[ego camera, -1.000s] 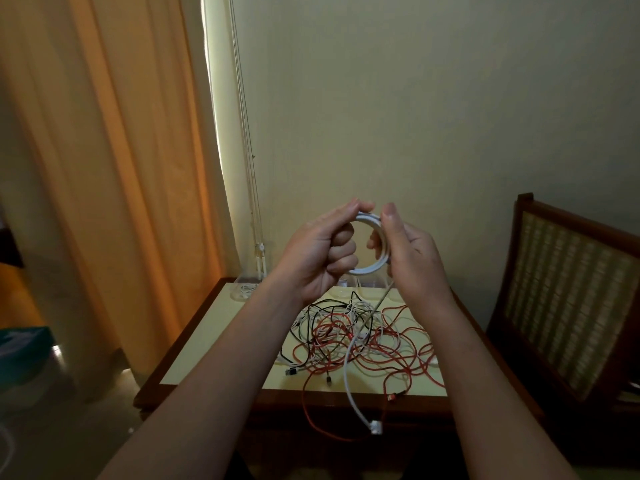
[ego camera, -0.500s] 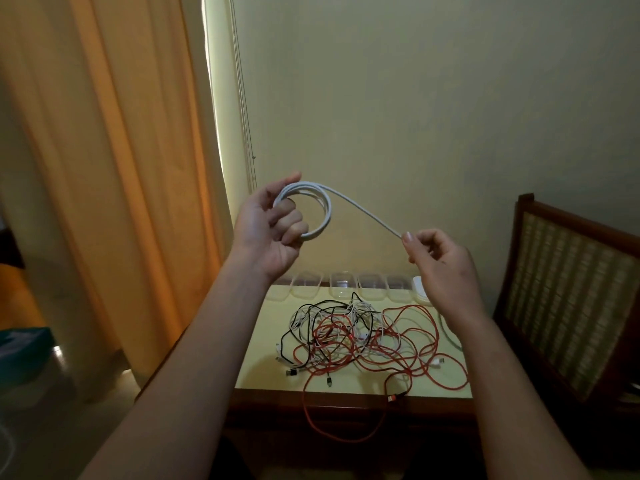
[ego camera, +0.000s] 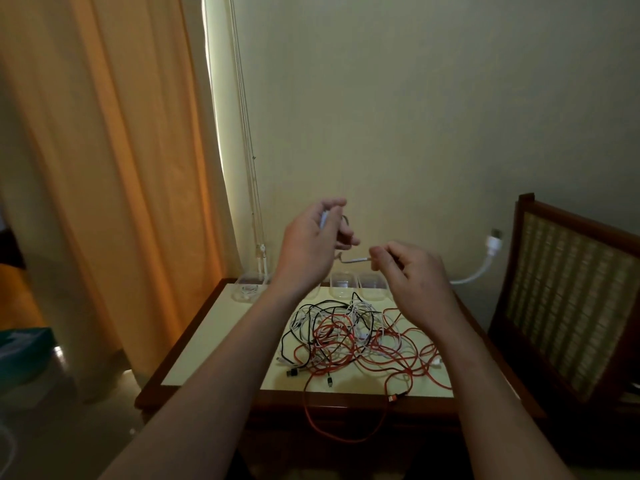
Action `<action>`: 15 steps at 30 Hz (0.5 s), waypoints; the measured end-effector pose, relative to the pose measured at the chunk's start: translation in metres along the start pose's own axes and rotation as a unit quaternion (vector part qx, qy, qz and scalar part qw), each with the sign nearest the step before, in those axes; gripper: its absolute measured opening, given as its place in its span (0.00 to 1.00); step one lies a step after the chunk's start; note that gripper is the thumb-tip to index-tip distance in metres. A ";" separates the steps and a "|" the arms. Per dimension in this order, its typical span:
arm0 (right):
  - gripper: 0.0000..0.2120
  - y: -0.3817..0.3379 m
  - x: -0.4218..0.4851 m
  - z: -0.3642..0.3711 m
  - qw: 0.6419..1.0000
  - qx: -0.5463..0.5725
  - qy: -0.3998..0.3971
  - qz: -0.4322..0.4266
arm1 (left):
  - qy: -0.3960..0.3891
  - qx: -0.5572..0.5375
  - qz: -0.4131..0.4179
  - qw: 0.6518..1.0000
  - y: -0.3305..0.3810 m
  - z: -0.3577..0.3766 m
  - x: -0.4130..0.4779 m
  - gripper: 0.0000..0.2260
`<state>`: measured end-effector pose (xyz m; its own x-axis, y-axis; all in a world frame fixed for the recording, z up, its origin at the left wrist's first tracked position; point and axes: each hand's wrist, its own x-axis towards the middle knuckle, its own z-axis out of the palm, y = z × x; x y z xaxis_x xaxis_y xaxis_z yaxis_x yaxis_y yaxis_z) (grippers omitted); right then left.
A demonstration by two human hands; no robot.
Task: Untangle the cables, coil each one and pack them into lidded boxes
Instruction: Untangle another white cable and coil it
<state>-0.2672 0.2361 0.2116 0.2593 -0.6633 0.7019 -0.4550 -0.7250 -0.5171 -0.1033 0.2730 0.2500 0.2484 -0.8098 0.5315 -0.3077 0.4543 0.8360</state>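
Above yellow table (ego camera: 221, 334), left hand (ego camera: 308, 244) grips blurred white cable (ego camera: 356, 260); right hand (ego camera: 415, 271) pinches its plug-ended tail.

Orange curtain (ego camera: 104, 168) left, pale wall (ego camera: 415, 98) behind, cane-backed chair (ego camera: 568, 289) right of table (ego camera: 207, 348).

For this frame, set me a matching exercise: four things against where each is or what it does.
1. free white plug
2. red cable
3. clear boxes
4. left hand

A. loops over the table's front edge
B. row along the table's back edge
C. in the air beside the chair
D. grips the white cable

Pairs: 1-C, 2-A, 3-B, 4-D
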 end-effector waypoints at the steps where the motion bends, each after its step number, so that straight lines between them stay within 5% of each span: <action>1: 0.15 -0.001 0.001 0.001 1.000 0.007 0.005 -0.007 | -0.019 0.024 0.004 1.000 -0.001 0.004 -0.003 0.09; 8: 0.13 -0.008 0.002 0.000 0.998 0.040 0.028 -0.040 | -0.140 -0.006 -0.054 0.989 0.001 0.014 -0.008 0.12; 15: 0.22 -0.005 0.003 -0.002 0.992 0.079 0.069 0.070 | -0.180 -0.152 -0.146 0.961 -0.003 0.009 -0.005 0.09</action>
<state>-0.2658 0.2378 0.2169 0.0797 -0.7357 0.6726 -0.3367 -0.6550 -0.6765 -0.1121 0.2729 0.2438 -0.0667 -0.9704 0.2319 0.0230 0.2309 0.9727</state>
